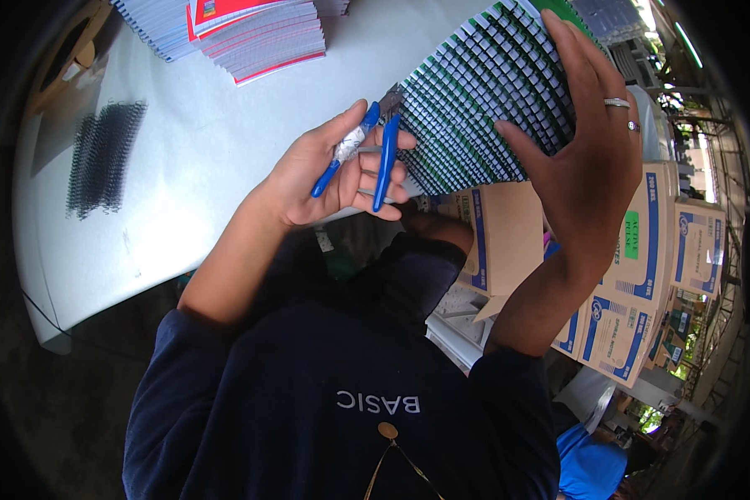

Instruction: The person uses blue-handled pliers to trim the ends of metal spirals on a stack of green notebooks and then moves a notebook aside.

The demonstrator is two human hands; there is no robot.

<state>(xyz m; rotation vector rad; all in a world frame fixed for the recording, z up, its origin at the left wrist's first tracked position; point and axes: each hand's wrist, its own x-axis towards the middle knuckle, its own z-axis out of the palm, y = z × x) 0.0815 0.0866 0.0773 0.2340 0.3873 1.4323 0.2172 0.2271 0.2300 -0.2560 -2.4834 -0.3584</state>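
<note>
My left hand (346,171) holds a pair of blue-handled pliers (386,162), its fingers loosely bent around the spread handles. White tape wraps one handle. The metal jaws point at the edge of a fanned stack of spiral notebooks (483,96) with dark wire coils and green covers; whether they touch a coil cannot be made out. Over the right part of this stack lies my right hand (587,133), thumb and fingers spread wide, with the thumb against the coils. Rings show on its fingers.
A pale table (200,175) carries a pile of loose black coils (106,158) at the left and red-covered notebooks (258,42) at the back. Cardboard boxes (633,242) stand at the right, one with its flap raised (512,237). A person in blue (592,462) is at the lower right.
</note>
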